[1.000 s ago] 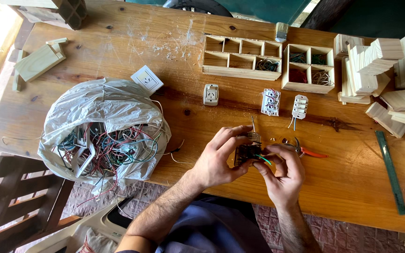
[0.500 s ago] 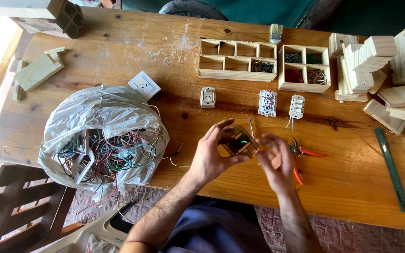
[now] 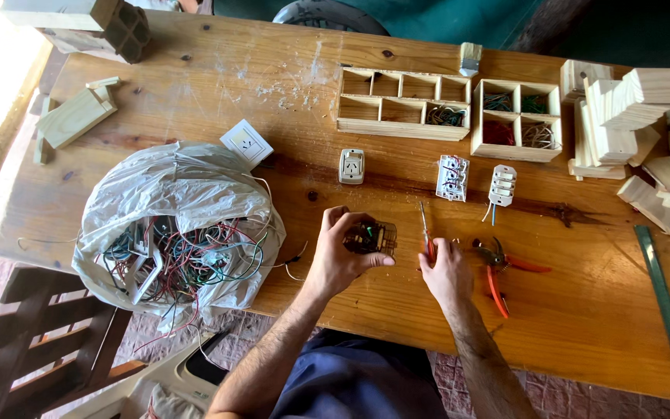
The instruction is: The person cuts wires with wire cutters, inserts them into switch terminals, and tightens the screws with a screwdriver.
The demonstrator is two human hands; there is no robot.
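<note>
Gripping a wired module [image 3: 371, 237], the left hand [image 3: 339, 260] sits just left of the right hand [image 3: 445, 271], closed on an upright screwdriver [image 3: 426, 231].

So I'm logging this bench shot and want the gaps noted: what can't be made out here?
Head view:
- Small dark part: left hand covers its near side.
- Screwdriver: handle buried in right hand.
- Wiring in plastic bag: too tangled to separate.
- Wooden blocks: cut off by right edge.

wooden table [image 3: 195, 85]: wire bag [image 3: 176, 225], pliers [image 3: 502, 264], compartment boxes [image 3: 403, 102]
</note>
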